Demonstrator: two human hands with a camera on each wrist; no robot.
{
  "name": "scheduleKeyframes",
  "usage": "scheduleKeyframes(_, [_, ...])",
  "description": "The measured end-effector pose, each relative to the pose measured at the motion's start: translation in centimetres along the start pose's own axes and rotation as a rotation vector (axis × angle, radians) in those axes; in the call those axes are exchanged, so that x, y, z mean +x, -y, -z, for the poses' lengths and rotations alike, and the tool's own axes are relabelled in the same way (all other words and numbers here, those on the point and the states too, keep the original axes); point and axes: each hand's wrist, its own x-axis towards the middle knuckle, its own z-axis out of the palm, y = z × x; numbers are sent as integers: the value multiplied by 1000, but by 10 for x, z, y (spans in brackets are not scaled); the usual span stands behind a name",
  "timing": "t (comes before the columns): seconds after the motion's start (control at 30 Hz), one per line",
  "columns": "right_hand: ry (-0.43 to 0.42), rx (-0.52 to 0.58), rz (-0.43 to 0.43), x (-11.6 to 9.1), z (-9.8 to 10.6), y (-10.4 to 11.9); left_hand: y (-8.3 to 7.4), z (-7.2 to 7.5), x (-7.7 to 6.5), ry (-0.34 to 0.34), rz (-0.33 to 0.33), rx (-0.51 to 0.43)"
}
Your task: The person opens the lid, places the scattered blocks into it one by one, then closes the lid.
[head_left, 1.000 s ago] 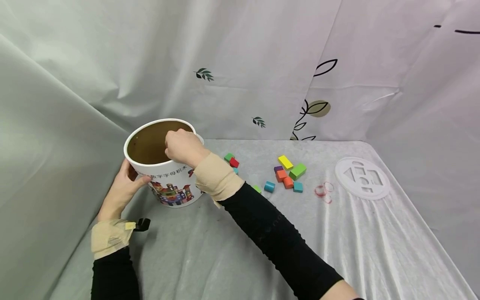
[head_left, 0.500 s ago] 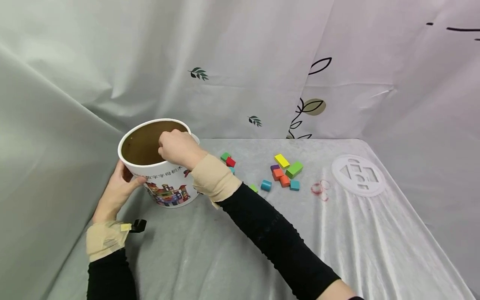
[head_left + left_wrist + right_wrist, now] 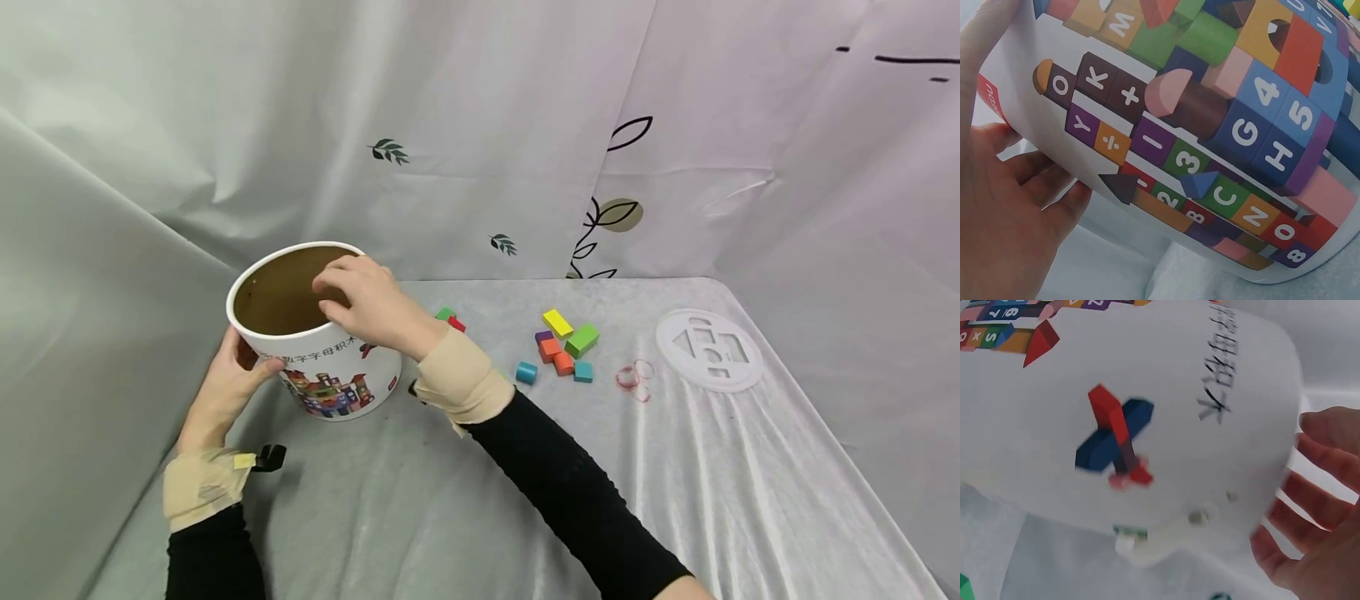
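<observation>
Right hand: the right hand (image 3: 371,304) is held over the bucket's right rim; its fingers, folded into a fist half a second ago, are now parted, with nothing seen between them.
Left hand: the bucket is clasped as before by the left hand (image 3: 225,387), its thumb laid on the front; in the head view the other fingers are hidden behind the wall.
Bucket: the white printed bucket (image 3: 330,392) is still stood near the desk's far left corner, its bottom unseen.
Bucket handle: a pale handle (image 3: 1163,540) is shown blurred.
Near blocks: a green block (image 3: 446,314) and a red block (image 3: 457,323) are partly covered by the right arm; a teal and a lime block, visible earlier, are now hidden.
Loose blocks: a yellow block (image 3: 557,322) and its neighbours are left unmoved.
Lid: the lid (image 3: 690,367) is laid near the desk's far right corner.
Red loops: the red loops (image 3: 627,378) cannot be made out clearly.
</observation>
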Motion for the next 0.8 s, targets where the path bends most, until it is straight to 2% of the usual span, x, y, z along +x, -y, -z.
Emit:
scheduleKeyframes(0.2, [-155,69,15,-36,15,-23,0,5,-1,-4,-7,-2])
scheduleKeyframes(0.27, [-182,78,2,-50,18,-33,0,6,-1,-3,-4,-2])
scheduleKeyframes(0.47, [-169,105,-40,-93,22,-58,-1,7,0,-8,-16,-5])
scheduleKeyframes(0.63, [-153,107,-138,-125,30,-87,0,5,2,-6,-9,-19])
scheduleKeyframes(0.8, [-195,62,-240,-146,47,-119,3,2,2,-20,14,-3])
